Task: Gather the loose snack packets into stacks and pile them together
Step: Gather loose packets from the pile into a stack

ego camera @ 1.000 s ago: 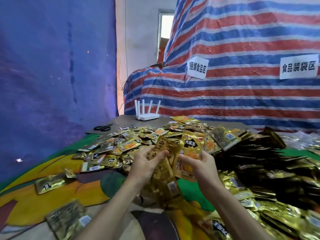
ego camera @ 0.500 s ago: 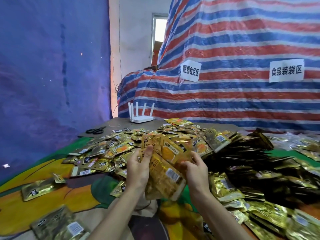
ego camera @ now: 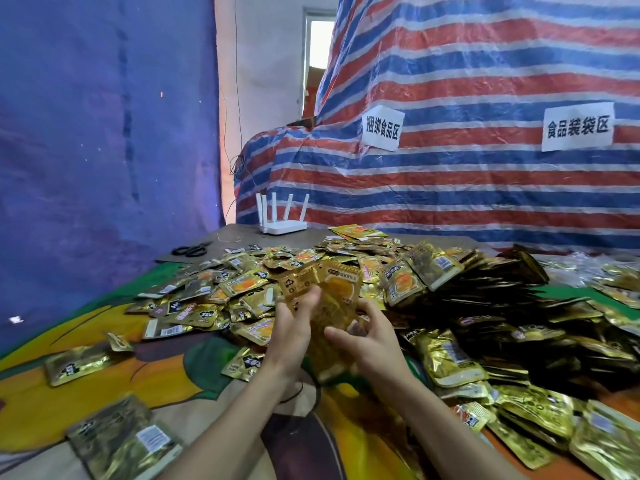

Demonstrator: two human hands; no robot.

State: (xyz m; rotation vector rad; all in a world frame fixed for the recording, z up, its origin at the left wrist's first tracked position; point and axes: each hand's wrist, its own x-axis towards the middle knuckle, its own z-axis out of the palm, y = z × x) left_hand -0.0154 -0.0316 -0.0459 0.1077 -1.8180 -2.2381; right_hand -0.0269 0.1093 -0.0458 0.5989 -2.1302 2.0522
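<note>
A bundle of gold snack packets [ego camera: 329, 299] stands upright between my two hands above the table, blurred by motion. My left hand [ego camera: 291, 327] grips its left side, fingers curled round the packets. My right hand [ego camera: 367, 337] grips the right side, thumb across the front. Behind and to the right lies a big heap of loose gold packets [ego camera: 467, 306]. More loose packets [ego camera: 207, 299] spread flat to the left. Single packets lie near the front left [ego camera: 79, 363] and at the bottom left [ego camera: 121, 441].
The table wears a colourful cloth [ego camera: 138, 386]. Black scissors [ego camera: 190, 250] and a white router [ego camera: 282, 226] sit at the far edge. A striped tarp [ego camera: 485, 168] with two paper signs rises behind; a blue sheet [ego camera: 104, 133] hangs on the left.
The held packets went from fanned and tilted to a closer upright bundle. Both hands drew nearer to each other around it.
</note>
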